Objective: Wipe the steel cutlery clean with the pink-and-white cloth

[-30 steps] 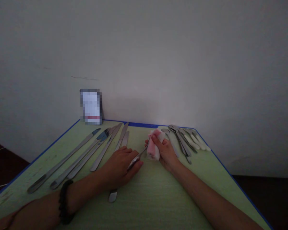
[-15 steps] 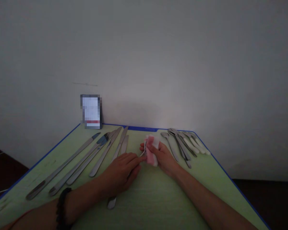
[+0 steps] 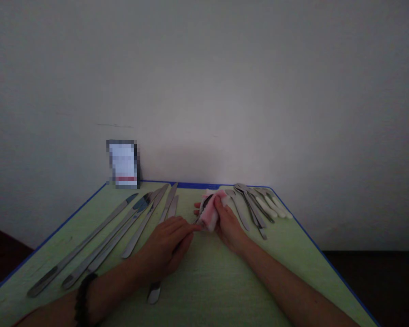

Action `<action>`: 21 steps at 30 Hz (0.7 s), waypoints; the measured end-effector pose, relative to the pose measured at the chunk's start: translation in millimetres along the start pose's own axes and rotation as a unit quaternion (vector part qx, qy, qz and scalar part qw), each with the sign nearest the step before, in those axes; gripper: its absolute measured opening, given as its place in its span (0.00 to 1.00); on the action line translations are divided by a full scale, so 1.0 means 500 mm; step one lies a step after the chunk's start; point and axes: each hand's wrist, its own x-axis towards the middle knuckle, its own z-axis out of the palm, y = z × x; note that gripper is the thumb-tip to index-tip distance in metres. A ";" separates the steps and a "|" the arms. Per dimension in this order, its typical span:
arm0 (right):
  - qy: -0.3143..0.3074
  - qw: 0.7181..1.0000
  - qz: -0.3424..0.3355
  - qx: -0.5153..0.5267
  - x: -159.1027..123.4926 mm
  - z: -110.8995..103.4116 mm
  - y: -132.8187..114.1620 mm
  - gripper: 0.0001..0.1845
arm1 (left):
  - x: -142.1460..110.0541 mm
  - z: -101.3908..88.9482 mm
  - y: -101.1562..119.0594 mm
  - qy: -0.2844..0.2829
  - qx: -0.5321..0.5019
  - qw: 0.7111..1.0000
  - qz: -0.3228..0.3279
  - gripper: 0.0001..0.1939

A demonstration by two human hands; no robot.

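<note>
At the middle of the table, my right hand [image 3: 226,222] is closed around a pink and white cloth [image 3: 209,215], its thumb pressed on top. A metal spoon [image 3: 207,200] shows its dark, rounded end within the folds of this cloth. My left hand [image 3: 172,240] pinches the spoon's near end between its fingers, against the cloth's lower left edge; most of the handle is hidden. Under and beside my left hand lies a table knife [image 3: 154,293], partly covered by it.
Several long table knives [image 3: 85,240] lie fanned out on the left of the green table [image 3: 204,290]. Several spoons [image 3: 250,204], some pieces with white handles [image 3: 276,209], lie at the right. A blurred screen device [image 3: 124,163] leans on the wall behind.
The cloth has been shifted and refolded around the spoon, so its dark rounded end now shows. Both hands stay together; the whole view has moved slightly.
</note>
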 end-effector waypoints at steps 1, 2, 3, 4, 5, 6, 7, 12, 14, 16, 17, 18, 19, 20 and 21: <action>0.007 1.000 -0.011 -0.006 0.003 -0.003 0.003 0.26 | -0.001 0.000 0.001 0.006 -0.001 1.000 0.003 0.14; 0.014 0.999 -0.025 -0.016 0.007 -0.007 0.007 0.27 | -0.002 0.001 0.002 0.010 -0.003 1.000 0.007 0.13; 0.021 0.999 -0.038 -0.028 0.010 -0.011 0.011 0.28 | -0.003 0.001 0.003 0.013 -0.005 1.000 0.009 0.13; 0.028 0.998 -0.048 -0.040 0.012 -0.015 0.015 0.28 | -0.004 0.001 0.004 0.013 -0.007 1.000 0.009 0.13; 0.033 0.997 -0.053 -0.051 0.013 -0.018 0.017 0.28 | -0.005 0.002 0.005 0.012 -0.010 1.000 0.008 0.12; 0.034 0.996 -0.051 -0.058 0.013 -0.019 0.018 0.28 | -0.005 0.002 0.006 0.011 -0.013 1.000 0.006 0.12; 0.033 0.997 -0.045 -0.060 0.012 -0.019 0.018 0.28 | -0.004 0.002 0.007 0.011 -0.016 1.000 0.005 0.12; -0.005 0.999 -0.021 -0.044 -0.001 -0.011 0.005 0.18 | -0.003 0.003 0.007 0.015 -0.032 0.999 0.000 0.11; -0.022 0.999 -0.014 -0.042 -0.001 -0.012 0.001 0.16 | -0.004 0.003 0.006 0.011 -0.031 0.999 -0.006 0.11; -0.035 0.999 0.000 -0.038 0.000 -0.014 0.000 0.16 | -0.005 0.002 0.004 0.006 -0.029 1.000 -0.006 0.11; -0.038 0.999 0.004 -0.037 0.001 -0.015 0.000 0.16 | -0.005 0.002 0.004 0.006 -0.030 1.000 -0.007 0.11; -0.038 0.999 0.005 -0.037 0.002 -0.015 0.000 0.15 | -0.005 0.002 0.004 0.008 -0.031 0.999 -0.005 0.11; -0.034 0.999 0.002 -0.037 0.002 -0.015 0.000 0.15 | -0.005 0.002 0.003 0.010 -0.033 0.999 -0.003 0.11; -0.028 0.999 -0.003 -0.038 0.002 -0.014 0.000 0.15 | -0.004 0.002 0.002 0.010 -0.033 0.999 -0.004 0.11; -0.021 0.999 -0.011 -0.039 0.002 -0.014 0.001 0.15 | -0.004 0.002 0.001 0.010 -0.032 0.999 -0.004 0.11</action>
